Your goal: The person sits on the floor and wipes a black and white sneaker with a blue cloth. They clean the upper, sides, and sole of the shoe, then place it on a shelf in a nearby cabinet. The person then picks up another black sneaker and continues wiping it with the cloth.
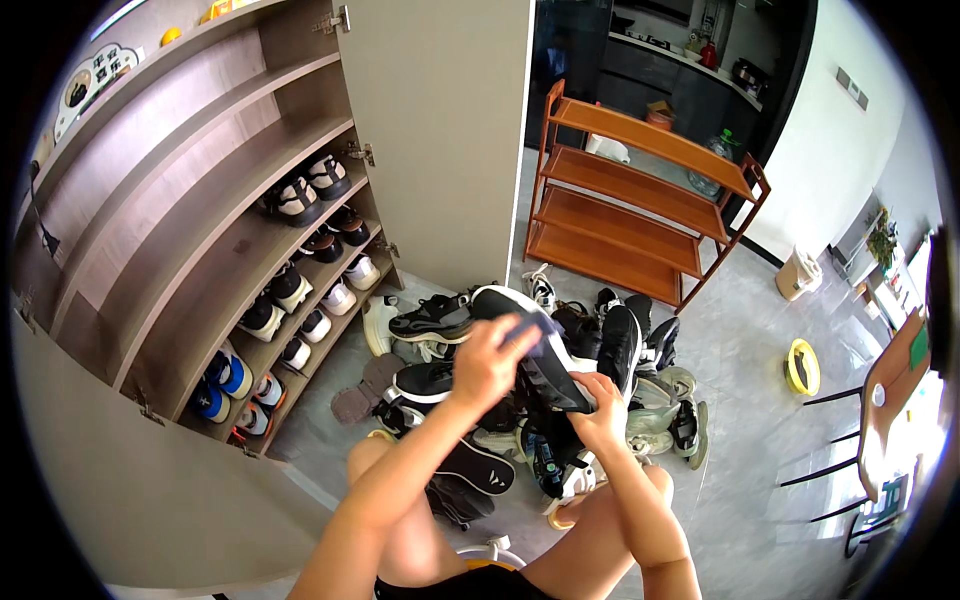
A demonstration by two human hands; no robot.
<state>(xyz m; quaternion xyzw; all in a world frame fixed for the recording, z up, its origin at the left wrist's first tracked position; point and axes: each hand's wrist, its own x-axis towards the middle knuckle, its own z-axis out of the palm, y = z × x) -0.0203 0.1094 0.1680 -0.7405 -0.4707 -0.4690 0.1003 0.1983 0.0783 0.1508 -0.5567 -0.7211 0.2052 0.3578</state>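
My right hand grips one end of a black shoe with a white edge, which is held tilted above the pile. Against the shoe's upper part, my left hand has its fingers closed on a dark blue cloth, slightly smeared by motion. Below and around both hands lies a heap of shoes on the floor. In it are a black sneaker to the right, a black shoe to the left and a shoe with a black sole turned up near my legs.
At left an open shoe cabinet holds several pairs, including blue-and-white shoes. Its door stands behind the heap. Beyond is a brown wooden rack. To the right are a waste bin, a yellow basin and a table.
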